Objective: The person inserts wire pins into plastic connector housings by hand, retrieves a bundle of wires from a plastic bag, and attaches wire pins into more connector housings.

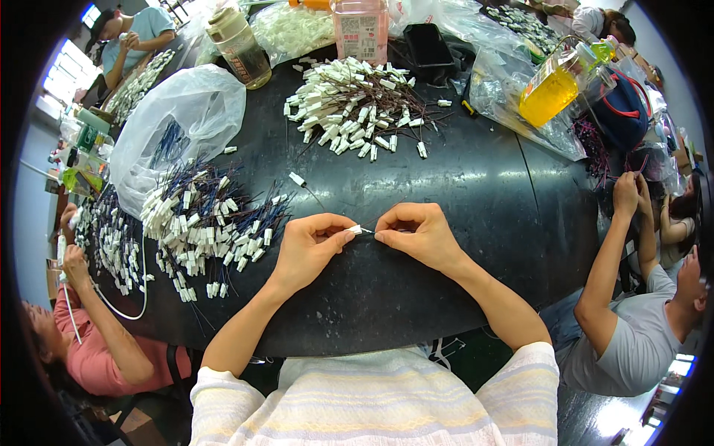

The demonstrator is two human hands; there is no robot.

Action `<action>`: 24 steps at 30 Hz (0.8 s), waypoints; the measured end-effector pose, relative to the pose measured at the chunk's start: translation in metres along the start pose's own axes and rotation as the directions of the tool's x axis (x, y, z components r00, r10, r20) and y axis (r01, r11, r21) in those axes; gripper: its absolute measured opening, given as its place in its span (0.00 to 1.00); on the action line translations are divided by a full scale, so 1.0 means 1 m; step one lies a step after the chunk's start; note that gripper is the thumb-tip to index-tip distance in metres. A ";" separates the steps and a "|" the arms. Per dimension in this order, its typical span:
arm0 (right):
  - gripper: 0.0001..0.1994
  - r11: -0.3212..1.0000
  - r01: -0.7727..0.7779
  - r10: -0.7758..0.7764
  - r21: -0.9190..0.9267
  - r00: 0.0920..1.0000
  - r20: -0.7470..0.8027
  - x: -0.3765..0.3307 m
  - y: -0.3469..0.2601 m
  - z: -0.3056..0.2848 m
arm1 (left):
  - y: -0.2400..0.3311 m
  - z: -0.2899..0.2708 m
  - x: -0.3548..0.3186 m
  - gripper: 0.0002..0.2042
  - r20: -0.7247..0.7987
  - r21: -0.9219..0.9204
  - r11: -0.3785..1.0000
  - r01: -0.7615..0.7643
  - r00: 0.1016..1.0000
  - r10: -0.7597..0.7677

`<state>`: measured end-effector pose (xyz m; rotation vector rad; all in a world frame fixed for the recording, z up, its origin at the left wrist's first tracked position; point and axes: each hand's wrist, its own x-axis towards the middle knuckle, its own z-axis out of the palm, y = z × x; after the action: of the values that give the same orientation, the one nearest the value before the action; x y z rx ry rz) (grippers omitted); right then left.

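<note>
Thumb and forefinger of my left hand (312, 245) pinch a small white plug connector (355, 230) above the black table. Just to the right, my right hand (425, 236) has its fingertips closed on a thin wire (368, 231) that runs to the connector. Beyond my left hand lies another white connector (297, 179) with a dark wire trailing toward my fingers. A heap of white connectors with dark blue and brown wires (197, 215) spreads left of that hand. Farther off, a second heap with brown wires (357, 104) lies near the middle.
A clear plastic bag (182, 104) stands behind the left heap. At the far side are a drink bottle (239, 48), a pink container (361, 30), a black tray (428, 46) and a bottle of yellow liquid (549, 93). Co-workers sit left and right along the table (476, 193).
</note>
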<state>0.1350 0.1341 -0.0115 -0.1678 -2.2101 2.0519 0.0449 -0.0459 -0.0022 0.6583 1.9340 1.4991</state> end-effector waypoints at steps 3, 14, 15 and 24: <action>0.04 1.000 -0.009 0.009 -0.007 1.000 0.025 0.001 0.000 -0.001 | 0.002 0.000 -0.001 0.07 0.004 -0.018 0.999 0.028 1.000 -0.028; 0.04 0.998 -0.036 0.037 -0.042 0.999 0.024 0.001 0.000 -0.003 | 0.003 0.000 -0.003 0.08 0.010 -0.073 0.996 0.056 0.998 -0.055; 0.04 0.997 -0.028 0.031 -0.071 0.999 0.038 0.001 -0.001 -0.003 | 0.002 0.001 -0.002 0.08 0.013 -0.063 0.997 0.053 0.999 -0.052; 0.04 0.998 -0.063 0.062 0.013 0.998 0.026 0.002 -0.002 -0.004 | -0.007 0.013 -0.005 0.07 -0.043 0.028 0.998 -0.057 0.997 0.059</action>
<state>0.1340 0.1378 -0.0090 -0.2129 -2.2327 2.1123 0.0577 -0.0421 -0.0106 0.7047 1.9866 1.5369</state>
